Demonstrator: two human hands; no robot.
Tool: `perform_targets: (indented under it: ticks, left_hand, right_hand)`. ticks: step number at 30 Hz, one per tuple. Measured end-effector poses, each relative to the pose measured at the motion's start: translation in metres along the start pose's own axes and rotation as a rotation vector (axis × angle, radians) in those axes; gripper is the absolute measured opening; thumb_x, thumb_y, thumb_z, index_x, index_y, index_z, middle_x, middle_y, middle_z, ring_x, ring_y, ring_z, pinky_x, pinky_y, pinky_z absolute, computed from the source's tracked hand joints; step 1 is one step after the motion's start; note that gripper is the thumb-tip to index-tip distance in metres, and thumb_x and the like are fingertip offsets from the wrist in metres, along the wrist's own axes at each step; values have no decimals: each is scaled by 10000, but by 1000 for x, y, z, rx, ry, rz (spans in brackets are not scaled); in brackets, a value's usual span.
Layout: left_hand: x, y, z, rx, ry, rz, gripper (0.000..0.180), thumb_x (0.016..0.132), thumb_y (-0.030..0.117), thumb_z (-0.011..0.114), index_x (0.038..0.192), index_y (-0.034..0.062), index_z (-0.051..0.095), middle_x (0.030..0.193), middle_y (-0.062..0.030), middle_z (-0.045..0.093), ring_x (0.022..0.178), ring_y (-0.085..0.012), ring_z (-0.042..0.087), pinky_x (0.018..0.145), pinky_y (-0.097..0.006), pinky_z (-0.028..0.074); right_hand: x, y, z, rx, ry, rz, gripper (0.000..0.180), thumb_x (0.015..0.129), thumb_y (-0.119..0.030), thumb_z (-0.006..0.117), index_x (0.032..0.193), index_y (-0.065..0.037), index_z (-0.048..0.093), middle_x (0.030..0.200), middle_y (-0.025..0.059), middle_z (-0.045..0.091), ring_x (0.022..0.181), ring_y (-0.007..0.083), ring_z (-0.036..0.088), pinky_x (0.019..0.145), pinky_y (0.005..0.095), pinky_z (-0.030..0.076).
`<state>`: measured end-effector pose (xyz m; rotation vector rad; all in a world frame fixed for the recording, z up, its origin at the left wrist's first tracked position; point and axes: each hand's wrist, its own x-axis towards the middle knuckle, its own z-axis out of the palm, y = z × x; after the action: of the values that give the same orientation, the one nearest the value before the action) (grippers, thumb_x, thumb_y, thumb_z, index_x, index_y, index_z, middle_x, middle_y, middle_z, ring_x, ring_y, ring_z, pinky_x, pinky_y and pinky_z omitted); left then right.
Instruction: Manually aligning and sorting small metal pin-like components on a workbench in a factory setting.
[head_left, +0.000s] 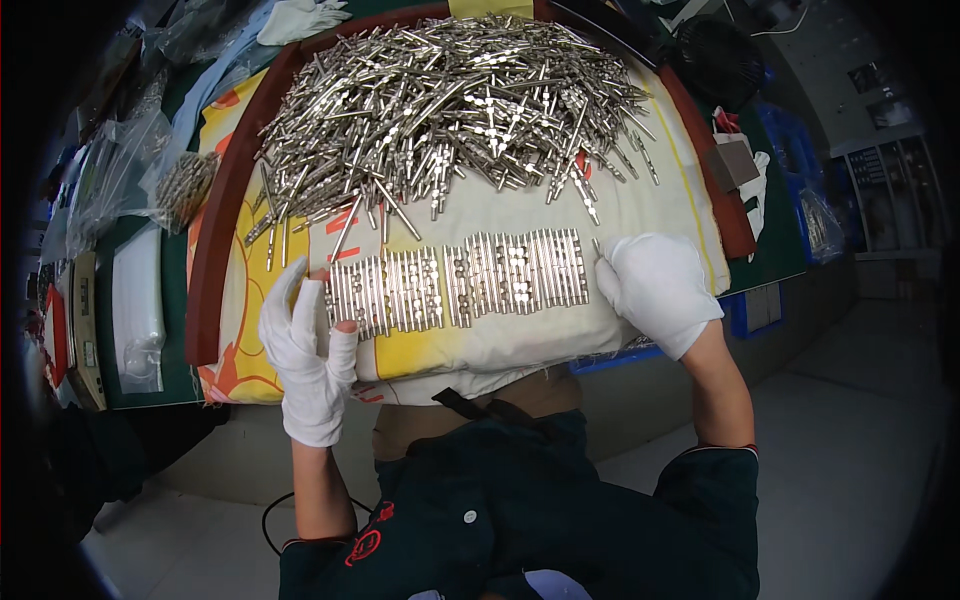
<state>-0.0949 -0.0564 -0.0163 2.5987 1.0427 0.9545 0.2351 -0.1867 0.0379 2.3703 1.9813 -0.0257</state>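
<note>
Slim, shiny metal pins with stepped collars lie side by side in a row (400,290) on the cloth in front of me, with a narrow gap near the middle. At its left end is my left hand (310,350), in a white glove with thumb tip and one fingertip bare. Its fingers are apart, thumb and fingertip at the two ends of the outermost pins. Just beyond the right end, my gloved right hand (660,285) is curled closed. The tip of a metal pin (597,246) shows at its fingers; the rest is hidden. Behind the row rises a large heap of similar pins (450,110).
A dark red wooden frame (215,240) borders the patterned cloth (640,215) at left, back and right. Plastic bags (120,165) and a white packet (138,300) lie at the left. A black fan (715,60) stands back right, with blue crates (800,170) beyond the table.
</note>
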Motion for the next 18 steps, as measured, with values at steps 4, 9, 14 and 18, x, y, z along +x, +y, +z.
perform_targets:
  ticks: [4,9,14,18]
  left_hand:
    - [-1,-1,2,15,6,7,511,959,415,586,1309,49,518,1320,-224,520,1163,-381,531,986,-461,394]
    - [-1,1,4,-17,5,-8,476,962,350,600,1329,64,502,1331,-216,513,1163,-378,529,993,-460,392]
    - [-7,-4,5,-73,56,-22,447,928,195,638,1335,83,492,1263,-186,559,1103,-349,557,953,-433,426]
    - [-7,0,2,-8,42,-56,460,912,148,640,1337,77,478,1175,-164,605,1057,-332,559,934,-431,429]
  right_hand:
    - [21,5,-2,264,105,111,276,874,-300,613,782,-44,654,694,186,645,685,375,645,639,470,499]
    - [59,11,6,94,106,223,225,797,-272,662,829,-51,691,790,165,694,765,366,683,708,459,540]
    - [47,16,-10,-12,-21,215,179,754,-214,661,782,-45,714,808,184,698,791,372,687,734,463,542]
    - [15,11,-16,187,-206,174,249,775,-275,617,751,-42,699,743,212,665,749,396,662,714,487,518]
